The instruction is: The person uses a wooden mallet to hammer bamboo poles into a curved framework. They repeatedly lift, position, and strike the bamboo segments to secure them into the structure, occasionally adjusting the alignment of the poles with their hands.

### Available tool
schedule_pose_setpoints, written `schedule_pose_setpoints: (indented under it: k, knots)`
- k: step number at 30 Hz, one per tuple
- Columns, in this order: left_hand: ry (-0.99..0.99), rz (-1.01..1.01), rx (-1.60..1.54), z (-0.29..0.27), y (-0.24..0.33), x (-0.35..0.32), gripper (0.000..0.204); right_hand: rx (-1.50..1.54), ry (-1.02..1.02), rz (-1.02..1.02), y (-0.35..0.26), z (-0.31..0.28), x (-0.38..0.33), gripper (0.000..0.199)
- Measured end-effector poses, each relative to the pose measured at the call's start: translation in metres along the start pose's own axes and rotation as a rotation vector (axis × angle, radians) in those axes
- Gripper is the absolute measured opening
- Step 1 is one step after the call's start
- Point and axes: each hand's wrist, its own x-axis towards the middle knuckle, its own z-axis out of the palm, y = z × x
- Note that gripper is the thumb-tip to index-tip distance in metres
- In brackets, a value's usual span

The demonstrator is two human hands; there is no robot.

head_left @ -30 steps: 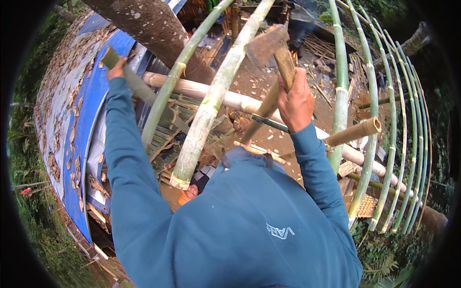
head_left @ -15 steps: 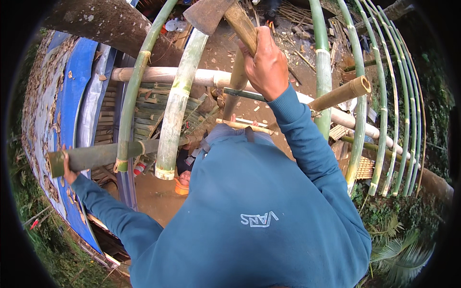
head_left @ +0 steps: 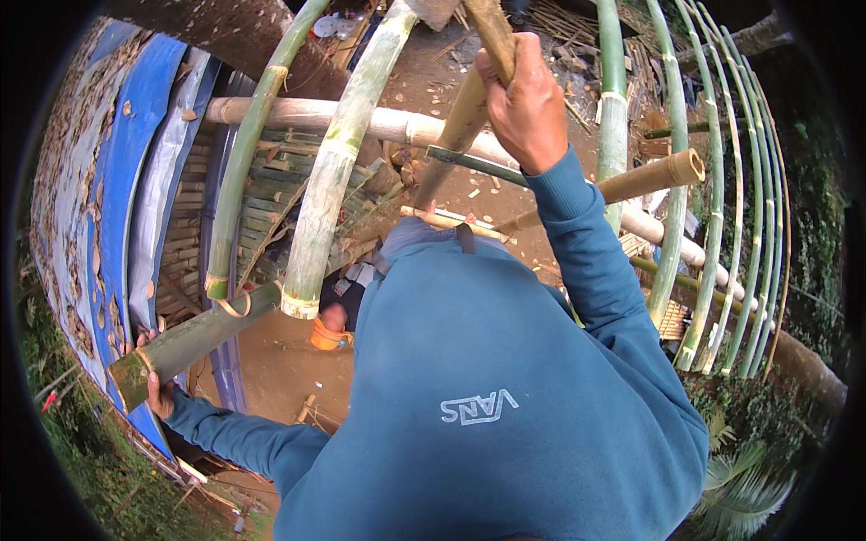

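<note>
My left hand [head_left: 161, 393] is closed round the outer end of a thick dark-green bamboo pole [head_left: 203, 335], which slants up to the right. A curled tan strip [head_left: 235, 307] sits on that pole near the lower end of a green bamboo pole [head_left: 248, 171]. Up at the top, my right hand [head_left: 526, 106] grips the wooden handle of an axe [head_left: 492, 41]. The axe head shows only partly at the picture's upper edge, over the far end of a pale green bamboo pole [head_left: 336, 167]; whether they touch I cannot tell.
A horizontal bamboo beam [head_left: 406, 124] crosses below the poles. Several green bamboo poles [head_left: 713, 198] run along the right. Blue sheeting [head_left: 140, 135] covers a leaf-strewn roof at left. Far below, a person [head_left: 347, 293] is beside an orange bucket [head_left: 327, 336] on bare ground.
The dark-green pole has tilted, its held end lower and nearer me, my left hand moving with it. My right hand and the axe have shifted right and slightly up; the axe head has mostly left the picture.
</note>
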Motion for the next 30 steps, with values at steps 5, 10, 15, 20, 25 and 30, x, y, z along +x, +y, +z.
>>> schedule_pose_setpoints:
  k: [5,10,15,20,25,30]
  knots:
    - [0.043,0.042,0.075,0.046,0.008,-0.028,0.075,0.022,0.03,-0.007,0.0,0.002,0.0,0.028]
    - [-0.058,0.063,0.06,0.086,0.017,-0.049,0.075,0.025,0.005,0.046,-0.003,0.003,-0.001,0.027]
    - [-0.097,0.003,-0.024,0.113,0.02,-0.077,0.077,0.037,0.005,0.033,-0.001,0.004,-0.001,0.027]
    - [-0.129,0.019,-0.046,0.135,0.023,-0.091,0.078,0.052,0.007,0.049,-0.004,0.004,-0.001,0.026]
    - [-0.207,0.036,-0.018,0.157,0.021,-0.094,0.078,0.007,0.009,0.014,-0.004,0.005,-0.001,0.025]
    - [-0.141,0.068,-0.056,0.177,0.025,-0.093,0.073,0.05,-0.008,0.076,-0.017,0.003,0.001,0.023]
